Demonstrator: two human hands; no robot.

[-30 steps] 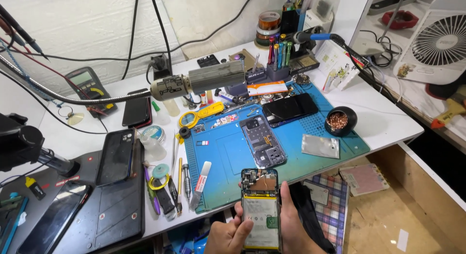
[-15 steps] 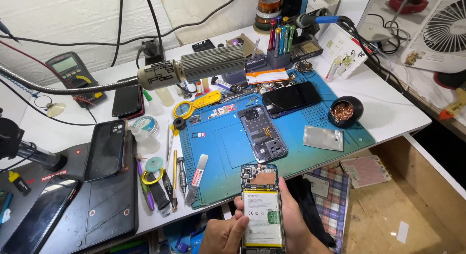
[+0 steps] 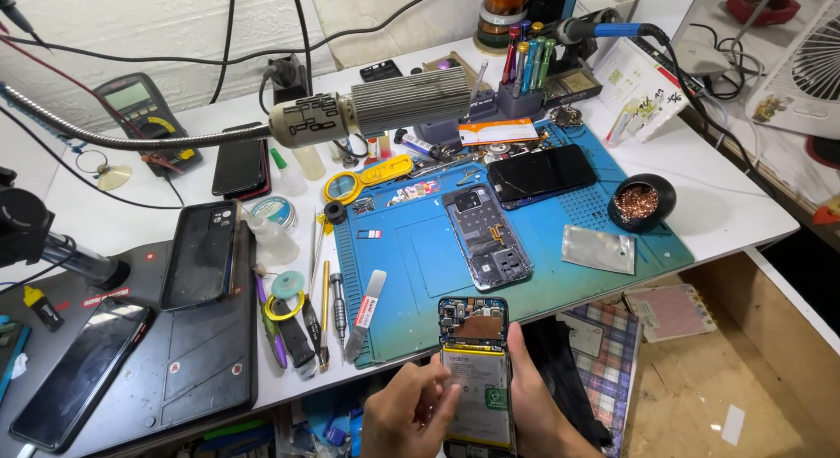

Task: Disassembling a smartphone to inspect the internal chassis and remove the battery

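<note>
An opened phone (image 3: 475, 370) with its back cover off is held upright in the picture at the near edge of the desk (image 3: 726, 204), its long axis running away from the person, camera end farthest out and just over the front border of the blue work mat (image 3: 411, 257). The right hand (image 3: 534, 397) cradles its right side, thumb along the edge and fingers behind, so that grip is closed on the phone. The left hand (image 3: 407, 410) comes in from the lower left, its fingertips resting on the pale battery (image 3: 477, 392) near the middle of the body; whether those fingers pinch anything I cannot tell, they seem only to press or touch. Both hands are thus on the phone, the right carrying it, the left working its face. The phone shows a dark circuit board with a copper-coloured patch at the top, a yellow strip below it, and the white battery with a green label filling the lower part. Beyond it on the mat lies a separate phone frame (image 3: 486, 235), slightly slanted, and to its right a dark phone (image 3: 542, 174) face down, well apart from the hands. A metal spudger (image 3: 365, 314) lies just left of the held phone.
</note>
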